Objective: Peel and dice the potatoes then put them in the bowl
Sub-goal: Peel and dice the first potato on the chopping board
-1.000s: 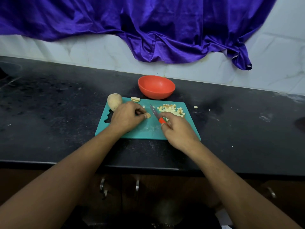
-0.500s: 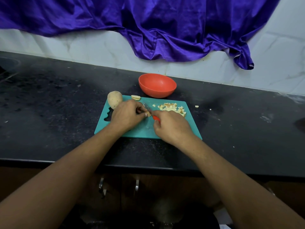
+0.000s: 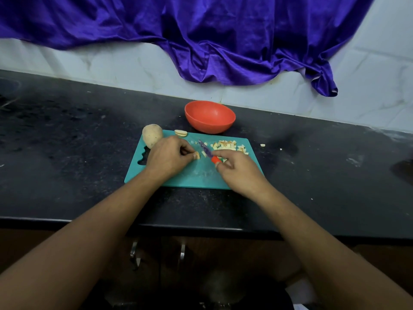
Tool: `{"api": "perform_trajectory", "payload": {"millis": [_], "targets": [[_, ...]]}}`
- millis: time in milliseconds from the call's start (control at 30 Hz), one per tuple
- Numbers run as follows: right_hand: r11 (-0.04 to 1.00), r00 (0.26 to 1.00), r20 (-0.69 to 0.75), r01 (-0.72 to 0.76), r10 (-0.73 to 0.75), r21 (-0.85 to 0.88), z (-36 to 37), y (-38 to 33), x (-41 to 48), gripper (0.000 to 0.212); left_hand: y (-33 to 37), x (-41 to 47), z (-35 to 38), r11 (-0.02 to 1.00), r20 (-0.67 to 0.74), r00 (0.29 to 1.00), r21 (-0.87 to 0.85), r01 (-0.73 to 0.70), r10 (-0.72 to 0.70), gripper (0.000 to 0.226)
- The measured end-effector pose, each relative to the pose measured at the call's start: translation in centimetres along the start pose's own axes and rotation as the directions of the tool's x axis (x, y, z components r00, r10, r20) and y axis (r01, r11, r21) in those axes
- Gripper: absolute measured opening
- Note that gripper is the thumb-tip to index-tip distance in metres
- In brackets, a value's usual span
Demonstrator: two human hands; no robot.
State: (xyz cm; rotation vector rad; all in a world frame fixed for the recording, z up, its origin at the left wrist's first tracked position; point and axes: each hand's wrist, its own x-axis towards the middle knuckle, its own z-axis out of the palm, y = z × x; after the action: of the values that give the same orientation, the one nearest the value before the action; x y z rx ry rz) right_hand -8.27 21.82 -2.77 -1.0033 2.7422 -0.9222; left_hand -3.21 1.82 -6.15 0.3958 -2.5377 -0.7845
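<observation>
My two bare arms
Forearms run uncovered to the frame's edge; left hand (image 3: 166, 156) and right hand (image 3: 240, 170) bare too.

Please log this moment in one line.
step: dicing; left hand: holds potato piece; right hand: holds knife; diced potato: on cutting board

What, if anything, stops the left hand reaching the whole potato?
Likely yes: the whole potato lies just beyond the left hand with nothing between them, though its fingers pinch a small potato piece.

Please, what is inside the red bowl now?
Nothing can be seen inside the red bowl: the inner wall and floor that show are bare. Its near wall hides the nearest part of the inside.
</observation>
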Motion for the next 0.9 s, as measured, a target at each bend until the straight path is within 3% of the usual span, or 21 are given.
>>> {"api": "perform_trajectory", "payload": {"millis": [200,600,767,900], "targets": [[0.984,0.998,0.016,0.064,-0.062,-0.164,1.3,-2.2,-0.2,0.045,0.1,-0.1,-0.2,1.0,-0.009,1.0,-0.029,0.003,-0.003,0.012],[0.815,0.981,0.036,0.18,-0.192,-0.551,2.8,-3.0,-1.3,0.054,0.0,-0.2,-0.2,1.0,-0.025,1.0,-0.012,-0.002,0.002,0.003],[0.9,0.986,0.085,0.164,-0.141,-0.405,1.3,-2.0,-1.4,0.05,0.0,-0.2,-0.2,1.0,-0.029,1.0,-0.014,0.001,-0.002,0.003],[0.999,0.998,0.047,0.035,-0.036,0.03,0.4,-0.6,-0.6,0.041,0.0,-0.2,-0.2,1.0,-0.022,1.0,-0.024,0.01,-0.01,0.002]]}}
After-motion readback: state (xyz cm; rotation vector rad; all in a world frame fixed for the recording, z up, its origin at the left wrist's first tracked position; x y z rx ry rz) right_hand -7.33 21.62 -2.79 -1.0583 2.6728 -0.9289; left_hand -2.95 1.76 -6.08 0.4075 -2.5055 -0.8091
